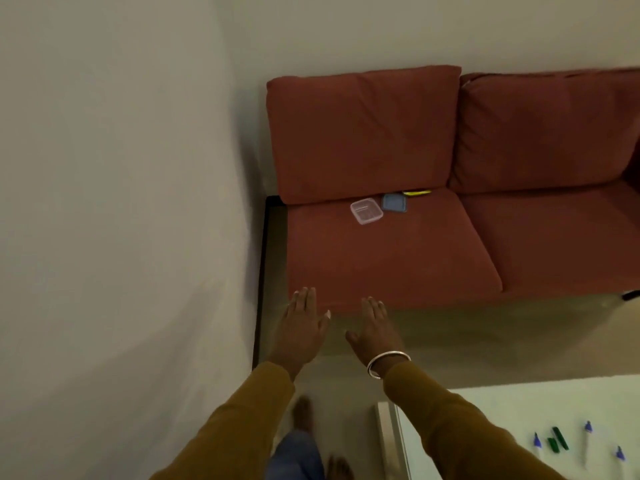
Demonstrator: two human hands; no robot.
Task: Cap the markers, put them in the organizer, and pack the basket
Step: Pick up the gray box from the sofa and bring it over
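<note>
The red sofa (398, 251) fills the space ahead of the hands, its seat cushion reaching almost to the fingertips, and nothing about it suggests the task has got going. Behind and to the right of the right hand, at the lower edge of the view, lies the white bench (485, 427), and on it the markers (557, 439) sit scattered and well apart from one another: a green one next to what looks like its loose green cap, and three pale ones with blue tips; motion blur makes it impossible to tell whether those blue ends are caps or bare nibs. None is gathered, so the capping appears undone or at best unverified. Far ahead of both hands, near the back of the seat cushion, rests a clear plastic container (366, 211) with ribbed compartments, probably the organizer, open and seemingly empty; just beside it lies a blue lid (394, 203), and behind that a thin yellow object (417, 192) is wedged under the back cushion. No basket shows anywhere. The left hand (301, 325) and right hand (375, 329) are stretched forward, palms down, fingers spread flat, holding nothing. By this reckoning the whole job remains: fetch the organizer, cap, fill, pack.
</note>
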